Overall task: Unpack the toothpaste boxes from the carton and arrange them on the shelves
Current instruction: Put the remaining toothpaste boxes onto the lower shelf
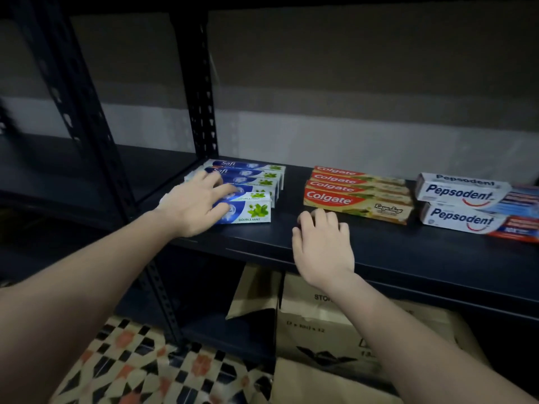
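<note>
Three brand groups laid flat on the dark shelf (379,258), label up, long sides parallel, likely for neat facing: Safi boxes (250,182) at left by the upright post (201,83), Colgate boxes (358,193) in the middle, Pepsodent boxes (466,205) at right, gaps between groups. Left hand (192,205) resting on the Safi row, fingers (224,189) spread and nearly straight, pressing on the box tops, thumb against the front box; probably squaring the row, nothing gripped. Right hand (320,243) on the bare shelf just in front of the Colgate stack, fingers loosely bent, released, holding nothing; fingertips close to the front Colgate box, contact unclear. Opened carton (335,325) below the shelf, flaps up, contents not visible. Patterned floor (131,365) at lower left.
</note>
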